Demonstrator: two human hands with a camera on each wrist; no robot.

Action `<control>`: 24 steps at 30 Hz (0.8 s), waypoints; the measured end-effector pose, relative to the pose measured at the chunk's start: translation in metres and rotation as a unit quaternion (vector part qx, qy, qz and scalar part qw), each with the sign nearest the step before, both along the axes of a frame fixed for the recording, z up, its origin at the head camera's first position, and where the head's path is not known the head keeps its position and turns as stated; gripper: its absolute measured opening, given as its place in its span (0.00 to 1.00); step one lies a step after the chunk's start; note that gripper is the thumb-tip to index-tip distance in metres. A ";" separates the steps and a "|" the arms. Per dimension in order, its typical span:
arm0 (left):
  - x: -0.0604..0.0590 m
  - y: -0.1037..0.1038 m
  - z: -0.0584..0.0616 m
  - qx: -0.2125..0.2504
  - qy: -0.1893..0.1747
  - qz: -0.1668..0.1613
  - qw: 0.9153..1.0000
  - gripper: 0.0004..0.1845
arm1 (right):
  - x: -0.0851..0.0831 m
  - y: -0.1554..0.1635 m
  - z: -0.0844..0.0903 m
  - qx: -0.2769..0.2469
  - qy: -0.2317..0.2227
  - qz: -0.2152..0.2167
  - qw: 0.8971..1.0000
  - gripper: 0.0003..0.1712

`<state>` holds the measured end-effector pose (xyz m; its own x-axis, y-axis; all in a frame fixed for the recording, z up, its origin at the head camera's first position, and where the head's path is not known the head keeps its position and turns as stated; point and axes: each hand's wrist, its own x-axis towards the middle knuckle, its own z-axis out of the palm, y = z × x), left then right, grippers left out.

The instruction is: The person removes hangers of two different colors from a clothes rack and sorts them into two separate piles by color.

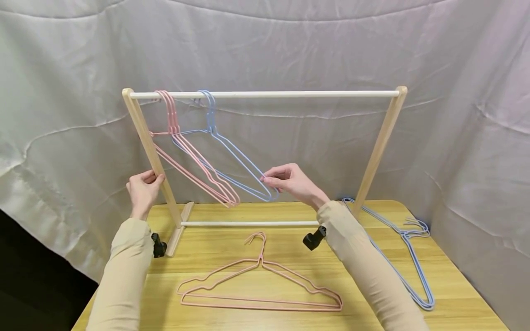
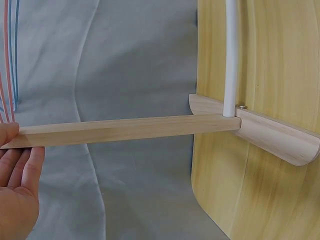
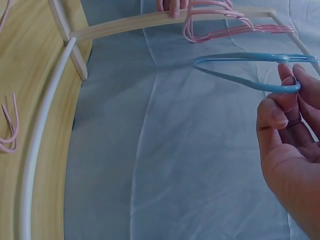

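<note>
My left hand grips the left wooden post of a garment rack, thumb on one side and fingers on the other. Two blue hangers hang on the white top rail, and my right hand pinches them near their right lower corner. In the right wrist view the thumb and fingers close about the blue hanger's end. Left of these, several pink hangers hang close together by the left post.
Pink hangers lie flat at the table's front middle. Blue hangers lie at the right, partly behind my right sleeve. A white lower bar crosses the rack near the wooden table. Grey cloth hangs behind.
</note>
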<state>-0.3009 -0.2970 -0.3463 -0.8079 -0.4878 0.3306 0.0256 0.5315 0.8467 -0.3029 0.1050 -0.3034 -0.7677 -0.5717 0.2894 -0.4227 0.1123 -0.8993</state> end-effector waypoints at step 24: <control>0.000 -0.001 0.000 -0.009 -0.002 0.004 1.000 0.18 | 0.003 0.014 -0.013 -0.071 -0.010 -0.004 0.997 0.07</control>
